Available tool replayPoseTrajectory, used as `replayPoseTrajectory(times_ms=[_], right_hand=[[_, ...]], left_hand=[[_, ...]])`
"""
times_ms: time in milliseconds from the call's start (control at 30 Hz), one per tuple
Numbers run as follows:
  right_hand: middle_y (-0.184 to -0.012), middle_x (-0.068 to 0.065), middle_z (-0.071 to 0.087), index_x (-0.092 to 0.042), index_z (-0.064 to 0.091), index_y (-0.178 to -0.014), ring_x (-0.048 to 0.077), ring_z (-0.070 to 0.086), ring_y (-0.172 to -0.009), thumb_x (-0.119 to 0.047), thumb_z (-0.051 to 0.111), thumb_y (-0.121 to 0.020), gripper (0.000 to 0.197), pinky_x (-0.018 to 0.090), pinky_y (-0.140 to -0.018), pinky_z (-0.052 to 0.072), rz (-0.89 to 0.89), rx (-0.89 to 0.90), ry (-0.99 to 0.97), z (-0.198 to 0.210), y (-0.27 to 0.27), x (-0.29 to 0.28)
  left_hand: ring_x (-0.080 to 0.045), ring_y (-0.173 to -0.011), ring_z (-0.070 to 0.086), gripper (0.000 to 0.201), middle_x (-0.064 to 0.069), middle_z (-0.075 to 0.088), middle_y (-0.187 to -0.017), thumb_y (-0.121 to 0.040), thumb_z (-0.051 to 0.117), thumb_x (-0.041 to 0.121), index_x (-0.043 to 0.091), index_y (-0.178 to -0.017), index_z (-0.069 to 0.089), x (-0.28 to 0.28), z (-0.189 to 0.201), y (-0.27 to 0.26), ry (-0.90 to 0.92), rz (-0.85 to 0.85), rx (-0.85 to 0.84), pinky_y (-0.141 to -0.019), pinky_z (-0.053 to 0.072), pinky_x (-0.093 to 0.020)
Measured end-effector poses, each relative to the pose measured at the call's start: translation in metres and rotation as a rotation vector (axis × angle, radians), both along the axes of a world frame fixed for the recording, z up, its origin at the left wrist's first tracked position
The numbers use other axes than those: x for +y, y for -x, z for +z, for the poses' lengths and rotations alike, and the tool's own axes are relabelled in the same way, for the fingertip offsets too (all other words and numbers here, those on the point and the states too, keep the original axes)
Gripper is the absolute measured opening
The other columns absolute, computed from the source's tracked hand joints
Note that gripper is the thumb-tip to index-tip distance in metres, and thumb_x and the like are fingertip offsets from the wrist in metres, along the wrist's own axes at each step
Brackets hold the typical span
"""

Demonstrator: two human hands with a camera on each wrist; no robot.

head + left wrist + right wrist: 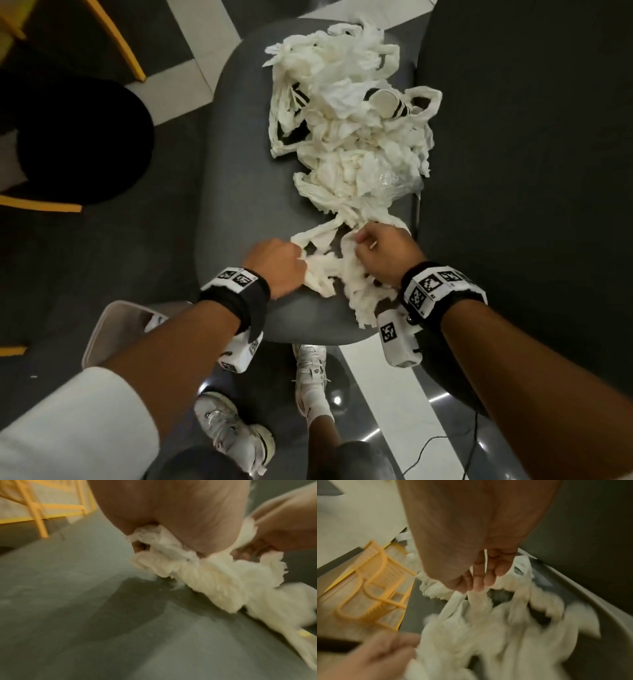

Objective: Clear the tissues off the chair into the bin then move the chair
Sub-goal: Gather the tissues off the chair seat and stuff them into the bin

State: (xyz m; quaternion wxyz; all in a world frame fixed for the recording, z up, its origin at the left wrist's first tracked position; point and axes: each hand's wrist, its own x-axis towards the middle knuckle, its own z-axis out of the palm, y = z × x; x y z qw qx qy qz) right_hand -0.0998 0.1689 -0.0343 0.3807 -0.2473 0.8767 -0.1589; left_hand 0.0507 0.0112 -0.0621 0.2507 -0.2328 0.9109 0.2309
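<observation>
Both hands, left (pixel 278 264) and right (pixel 383 255), clutch tissues (pixel 329 274) on the chair (pixel 233 171); bin (pixel 113 325) contents hidden.

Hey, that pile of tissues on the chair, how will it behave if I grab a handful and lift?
The tissues look limp and twisted into strands, so a handful will likely trail others along. They probably weigh little. Thin strips stretched between the left hand and right hand may tear.
</observation>
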Motion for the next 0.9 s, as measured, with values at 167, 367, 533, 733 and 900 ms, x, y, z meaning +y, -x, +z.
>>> replayPoseTrajectory(times_ms=[167,367,533,733,900], right_hand=[[-0.137,-0.002,0.044,-0.030,0.049,-0.133,0.023,0.043,-0.127,-0.058,0.069,-0.072,0.070,0.045,-0.103,0.047,0.342,0.125,-0.007,-0.004,-0.014,-0.005],[-0.165,-0.011,-0.010,-0.042,-0.001,-0.154,0.030,0.027,-0.144,-0.067,0.081,-0.055,0.131,0.055,-0.102,0.047,0.609,0.142,-0.079,-0.022,-0.030,-0.004],[-0.165,-0.001,-0.011,-0.046,-0.015,-0.152,0.043,0.042,-0.133,-0.038,0.086,-0.066,0.132,0.052,-0.083,0.058,0.631,0.171,-0.020,-0.041,-0.036,-0.023],[-0.126,0.016,0.060,-0.017,0.044,-0.144,0.035,0.062,-0.112,-0.018,0.065,-0.086,0.061,0.037,-0.091,0.050,0.669,0.061,-0.039,-0.037,-0.052,-0.071],[-0.104,0.013,0.071,-0.010,0.065,-0.106,0.031,0.066,-0.098,-0.021,0.061,-0.087,0.023,0.030,-0.074,0.045,0.389,-0.059,0.012,-0.013,-0.108,-0.109]], left_hand=[[-0.037,-0.084,0.061,0.043,-0.017,0.066,-0.082,-0.085,0.042,0.042,0.009,-0.069,0.063,-0.057,0.009,-0.026,0.039,0.456,0.071,-0.074,0.049,-0.036],[-0.029,-0.112,0.046,0.034,-0.006,0.048,-0.120,-0.080,0.064,0.032,0.009,-0.104,0.061,-0.059,-0.016,-0.036,-0.001,0.406,0.216,-0.097,0.041,-0.034],[-0.021,-0.133,0.037,0.089,0.001,0.038,-0.146,-0.071,0.078,0.045,0.025,-0.145,0.032,-0.015,-0.025,-0.027,-0.273,0.406,0.261,-0.110,0.037,-0.037],[-0.024,-0.125,0.039,0.085,-0.002,0.043,-0.135,-0.069,0.079,0.035,0.018,-0.142,0.039,-0.005,-0.030,-0.044,-0.208,0.200,0.147,-0.105,0.039,-0.035],[-0.023,-0.104,0.053,0.040,-0.002,0.059,-0.109,-0.074,0.075,0.017,0.018,-0.111,0.060,-0.034,-0.018,-0.089,-0.259,0.453,0.311,-0.086,0.045,-0.033]])
